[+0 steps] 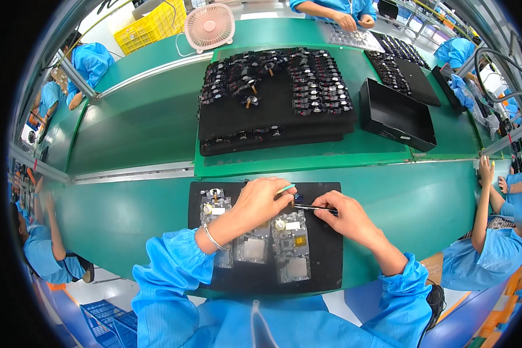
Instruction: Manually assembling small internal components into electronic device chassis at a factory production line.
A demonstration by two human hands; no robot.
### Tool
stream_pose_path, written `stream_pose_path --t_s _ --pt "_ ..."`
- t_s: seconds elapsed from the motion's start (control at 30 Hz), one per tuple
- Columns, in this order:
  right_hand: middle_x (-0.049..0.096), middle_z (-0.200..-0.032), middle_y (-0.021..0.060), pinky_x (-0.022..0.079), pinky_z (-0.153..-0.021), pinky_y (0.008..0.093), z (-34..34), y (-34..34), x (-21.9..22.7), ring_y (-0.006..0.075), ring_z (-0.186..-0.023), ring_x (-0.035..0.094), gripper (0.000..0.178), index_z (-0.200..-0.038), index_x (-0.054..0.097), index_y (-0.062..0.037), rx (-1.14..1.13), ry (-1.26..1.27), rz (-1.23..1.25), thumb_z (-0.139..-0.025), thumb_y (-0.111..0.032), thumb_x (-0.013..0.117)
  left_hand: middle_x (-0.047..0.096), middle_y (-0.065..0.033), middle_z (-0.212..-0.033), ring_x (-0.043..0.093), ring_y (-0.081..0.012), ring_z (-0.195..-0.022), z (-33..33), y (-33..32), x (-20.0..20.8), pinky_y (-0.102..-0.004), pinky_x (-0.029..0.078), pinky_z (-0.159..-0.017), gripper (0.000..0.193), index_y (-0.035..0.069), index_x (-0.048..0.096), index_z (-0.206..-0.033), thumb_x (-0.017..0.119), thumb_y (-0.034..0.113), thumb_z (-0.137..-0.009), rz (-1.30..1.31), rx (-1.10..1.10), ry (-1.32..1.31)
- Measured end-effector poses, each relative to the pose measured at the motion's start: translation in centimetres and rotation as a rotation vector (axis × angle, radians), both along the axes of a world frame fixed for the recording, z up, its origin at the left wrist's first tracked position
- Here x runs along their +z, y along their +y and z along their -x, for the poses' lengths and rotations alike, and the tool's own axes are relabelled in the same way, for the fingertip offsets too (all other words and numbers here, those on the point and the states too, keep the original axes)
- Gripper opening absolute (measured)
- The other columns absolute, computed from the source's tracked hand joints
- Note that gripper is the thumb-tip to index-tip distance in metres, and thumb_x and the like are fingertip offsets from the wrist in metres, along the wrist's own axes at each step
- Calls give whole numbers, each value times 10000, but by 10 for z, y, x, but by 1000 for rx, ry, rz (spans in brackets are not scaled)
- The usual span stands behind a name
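Observation:
My left hand (252, 206) is closed around a thin teal-tipped stick (285, 189), over the upper part of a black mat (326, 261). My right hand (348, 217) pinches dark tweezers (314, 207), whose tips point left toward a small dark part with a gold-coloured strip (294, 200). That small part lies close to my left fingertips; whether they touch it I cannot tell. On the mat lie a right circuit board (292, 249), a middle circuit board (254, 248) and a left circuit board (214, 203). My left hand and wrist partly cover the middle and left boards.
Stacked black foam trays (243, 124) hold many small dark modules beyond the mat. An open black box (397, 116) stands at their right. A pink fan (209, 28) and yellow crate (151, 26) are at the back. Co-workers in blue sit across (336, 11) and at both sides.

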State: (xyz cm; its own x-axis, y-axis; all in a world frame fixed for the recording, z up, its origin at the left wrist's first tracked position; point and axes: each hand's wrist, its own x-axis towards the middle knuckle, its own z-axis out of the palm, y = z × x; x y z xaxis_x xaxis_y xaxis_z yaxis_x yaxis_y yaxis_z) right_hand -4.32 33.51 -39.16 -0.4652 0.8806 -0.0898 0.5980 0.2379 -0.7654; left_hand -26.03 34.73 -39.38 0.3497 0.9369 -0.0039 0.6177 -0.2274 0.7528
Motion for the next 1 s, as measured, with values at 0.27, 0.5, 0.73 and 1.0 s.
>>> stream_pose_path --t_s 0.27,0.5,0.73,1.0 --pt "571 -836 98 456 -670 343 10 7 -1 262 -780 578 122 -861 587 -45 51 -74 68 -777 -133 581 611 -150 -762 582 -313 -684 3 -8 -10 -379 457 -597 157 26 630 -837 600 130 -722 3 -19 -16" --pt "579 -809 96 455 -652 305 11 10 -1 223 -732 576 108 -843 596 -11 90 -68 84 -764 -85 600 615 -144 -773 581 -314 -692 4 -16 -11 -385 462 -603 145 19 622 -826 598 123 -728 -71 -27 -7" --pt "580 -799 101 457 -640 299 12 14 -3 216 -713 573 108 -842 591 0 116 -74 72 -768 -78 595 607 -145 -763 572 -321 -681 3 -15 -11 -397 456 -602 154 16 618 -834 605 130 -733 -55 -22 -4" --pt "572 -778 100 454 -626 296 12 13 -3 212 -687 567 98 -826 590 6 115 -33 139 -770 -75 591 622 -119 -790 580 -282 -716 4 -14 -9 -346 458 -626 175 33 623 -871 624 152 -744 -29 -35 80"
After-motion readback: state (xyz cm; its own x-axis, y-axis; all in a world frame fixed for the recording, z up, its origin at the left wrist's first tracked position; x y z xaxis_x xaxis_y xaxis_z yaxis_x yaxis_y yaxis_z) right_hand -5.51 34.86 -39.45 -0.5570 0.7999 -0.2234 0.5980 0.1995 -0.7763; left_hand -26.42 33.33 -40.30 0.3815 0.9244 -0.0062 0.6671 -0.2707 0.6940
